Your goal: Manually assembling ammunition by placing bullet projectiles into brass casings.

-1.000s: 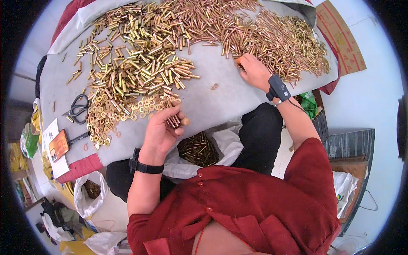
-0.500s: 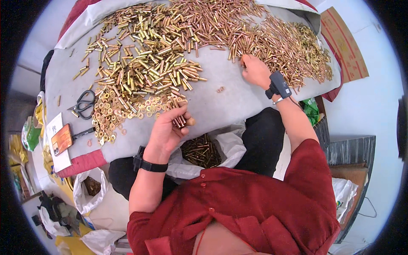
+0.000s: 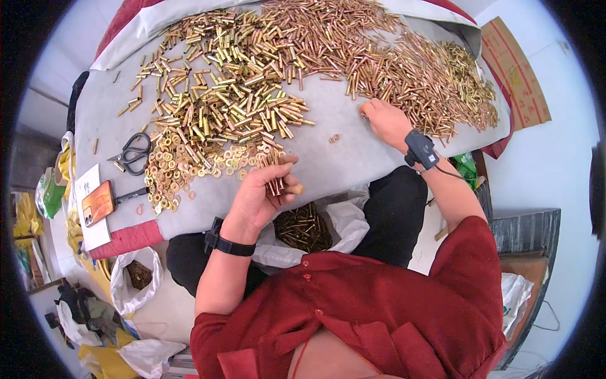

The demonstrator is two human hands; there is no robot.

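Note:
Upright in my left hand (image 3: 257,196) is a small bundle of copper-coloured metal tubes (image 3: 275,184), with my fingers curled round it. That hand is just above the table's near edge, beside a heap of brass washers (image 3: 167,170). My right hand (image 3: 388,123) is pinched at the front edge of a pile of thin copper-coloured metal pins (image 3: 404,82); its fingertips hide whatever lies between them. Wider brass tubes (image 3: 221,104) are heaped at the middle left. A few loose copper-coloured rings (image 3: 334,138) lie between my hands.
Black-handled scissors (image 3: 134,153) and an orange phone (image 3: 98,203) on white paper lie at the table's left. Between my legs an open white sack (image 3: 347,230) holds finished-looking metal pieces. Another white bag (image 3: 120,287) stands lower left. Cardboard (image 3: 514,76) leans at the far right.
My right hand has drawn back slightly from the pin pile, toward me. My left hand still grips the bundle, its thumb now extended farther over it. The whole view has shifted a little.

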